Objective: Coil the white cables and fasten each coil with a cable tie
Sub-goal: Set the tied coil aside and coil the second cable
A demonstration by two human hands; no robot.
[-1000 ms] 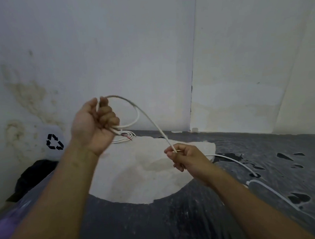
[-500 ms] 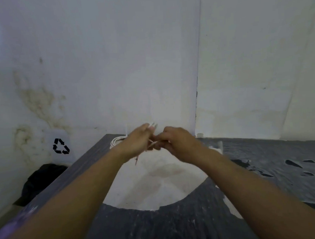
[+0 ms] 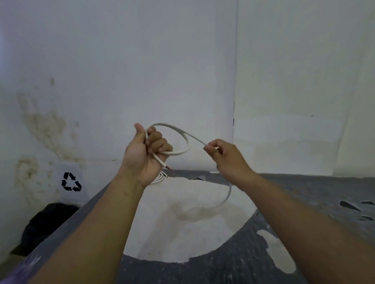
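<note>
My left hand [image 3: 147, 150] is raised above the table in a fist around a white cable [image 3: 182, 134], which makes a loop to the right of the fist. The cable's cut end with a red core [image 3: 168, 167] sticks out below that hand. My right hand [image 3: 223, 154] pinches the same cable a short way to the right, at about the same height. From there the cable hangs down behind my right wrist to the table [image 3: 227, 197]. Another bundle of white cable [image 3: 160, 178] lies on the table behind my left wrist, partly hidden.
The table top is dark grey with a large worn pale patch [image 3: 186, 224] in the middle and smaller chips at the right. White walls meet in a corner just behind it. A black object [image 3: 45, 223] and a recycling symbol [image 3: 71, 181] sit at lower left.
My hands met at table height half a second ago; now they are apart and raised, with a loop in the left fist and the right hand pinching further along the cable.
</note>
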